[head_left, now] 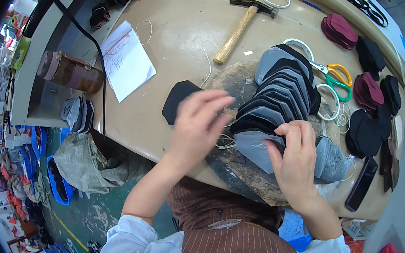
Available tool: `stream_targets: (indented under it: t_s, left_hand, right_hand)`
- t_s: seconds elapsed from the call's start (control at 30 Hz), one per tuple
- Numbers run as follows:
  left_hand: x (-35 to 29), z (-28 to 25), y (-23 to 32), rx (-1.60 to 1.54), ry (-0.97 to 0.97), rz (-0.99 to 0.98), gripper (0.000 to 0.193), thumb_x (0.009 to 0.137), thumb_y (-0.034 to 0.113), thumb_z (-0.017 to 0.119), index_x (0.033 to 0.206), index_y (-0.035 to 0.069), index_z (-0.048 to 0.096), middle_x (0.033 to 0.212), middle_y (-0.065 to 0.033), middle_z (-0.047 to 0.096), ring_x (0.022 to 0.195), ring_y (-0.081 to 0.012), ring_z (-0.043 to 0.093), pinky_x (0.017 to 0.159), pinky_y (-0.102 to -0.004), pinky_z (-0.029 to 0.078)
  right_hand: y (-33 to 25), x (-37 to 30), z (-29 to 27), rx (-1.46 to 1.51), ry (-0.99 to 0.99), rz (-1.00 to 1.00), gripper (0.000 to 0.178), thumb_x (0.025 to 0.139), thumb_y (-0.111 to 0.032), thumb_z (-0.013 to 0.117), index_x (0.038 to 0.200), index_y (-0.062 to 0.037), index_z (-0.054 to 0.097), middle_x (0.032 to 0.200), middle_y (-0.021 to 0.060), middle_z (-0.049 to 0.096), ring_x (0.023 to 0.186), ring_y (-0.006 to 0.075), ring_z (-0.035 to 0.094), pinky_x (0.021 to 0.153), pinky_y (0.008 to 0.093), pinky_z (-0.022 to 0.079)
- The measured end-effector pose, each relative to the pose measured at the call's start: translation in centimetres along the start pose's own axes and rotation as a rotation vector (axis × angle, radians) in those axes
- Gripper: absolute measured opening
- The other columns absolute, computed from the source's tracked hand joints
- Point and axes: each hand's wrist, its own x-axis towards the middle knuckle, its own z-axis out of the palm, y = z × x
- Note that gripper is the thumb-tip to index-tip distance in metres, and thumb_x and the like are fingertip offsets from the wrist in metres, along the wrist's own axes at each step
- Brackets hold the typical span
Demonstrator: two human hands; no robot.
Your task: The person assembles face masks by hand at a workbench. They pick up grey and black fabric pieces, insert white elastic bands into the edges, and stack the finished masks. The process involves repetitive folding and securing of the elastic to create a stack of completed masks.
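A long fanned row of black and grey fabric pieces (280, 93) overlaps on a round, worn board (228, 81). At its near end, my right hand (295, 158) pinches the edge of a grey fabric piece (255, 145) between thumb and fingers. My left hand (200, 123) hovers to the left of the row, its fingers bent but apart, with nothing visible in them. Partly behind that hand, a black fabric piece (178, 100) lies flat on the table. Close by my right hand sits a small grey stack (331, 160).
A wooden-handled hammer (239, 32) lies toward the back. Scissors (337, 77) with yellow and green handles rest beside white tape rolls (329, 102). Maroon stacks (339, 31), black stacks (363, 133) and a phone (361, 184) line the right. Paper (127, 61) and a brown bottle (70, 71) are left.
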Motion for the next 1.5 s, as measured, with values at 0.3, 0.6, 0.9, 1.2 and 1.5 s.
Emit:
stream_targets:
  t_s: [0.3, 0.6, 0.9, 1.2, 1.5]
  left_hand:
    - [0.4, 0.6, 2.0, -0.374, -0.171, -0.135, 0.023, 0.089, 0.001, 0.062, 0.112, 0.002, 0.068, 0.105, -0.0129, 0.065, 0.096, -0.0234, 0.063, 0.086, -0.0318, 0.050]
    - [0.2, 1.1, 1.2, -0.434, -0.179, -0.154, 0.033, 0.086, 0.003, 0.067, 0.119, 0.002, 0.065, 0.110, -0.0133, 0.065, 0.101, -0.0235, 0.063, 0.089, -0.0322, 0.050]
    - [0.3, 1.5, 1.8, -0.241, -0.172, -0.133, 0.043, 0.072, 0.000, 0.080, 0.113, 0.005, 0.068, 0.096, -0.0087, 0.062, 0.086, -0.0190, 0.062, 0.075, -0.0299, 0.053]
    - [-1.9, 2.9, 1.5, -0.111, 0.080, 0.050, 0.032, 0.068, -0.004, 0.080, 0.096, 0.003, 0.066, 0.092, -0.0095, 0.064, 0.085, -0.0231, 0.064, 0.072, -0.0314, 0.053]
    - [-2.2, -2.9, 0.3, -0.882, 0.109, -0.524, 0.019, 0.090, -0.007, 0.059, 0.105, 0.003, 0.053, 0.099, -0.0070, 0.064, 0.090, -0.0109, 0.063, 0.083, -0.0260, 0.052]
  right_hand:
    - [1.5, -1.6, 0.6, 0.092, 0.165, -0.140, 0.032, 0.070, 0.004, 0.076, 0.098, -0.0055, 0.065, 0.097, 0.0105, 0.062, 0.087, 0.0289, 0.061, 0.073, 0.0372, 0.050]
    - [1.8, -2.4, 0.7, 0.132, 0.191, -0.163, 0.029, 0.070, 0.003, 0.077, 0.096, -0.0049, 0.066, 0.095, 0.0099, 0.064, 0.085, 0.0281, 0.063, 0.073, 0.0362, 0.051]
    - [1.9, -2.8, 1.0, 0.128, 0.207, -0.161, 0.027, 0.069, 0.003, 0.075, 0.093, -0.0054, 0.067, 0.097, 0.0088, 0.066, 0.089, 0.0291, 0.064, 0.077, 0.0390, 0.051]
    - [2.9, -5.3, -1.2, 0.691, -0.007, -0.181, 0.027, 0.071, 0.012, 0.064, 0.085, -0.0059, 0.051, 0.106, 0.0160, 0.066, 0.099, 0.0324, 0.066, 0.084, 0.0407, 0.052]
    - [1.9, -0.9, -7.2, 0.671, -0.383, -0.050, 0.039, 0.073, 0.010, 0.065, 0.109, -0.0039, 0.067, 0.095, 0.0105, 0.062, 0.085, 0.0200, 0.061, 0.075, 0.0269, 0.048]
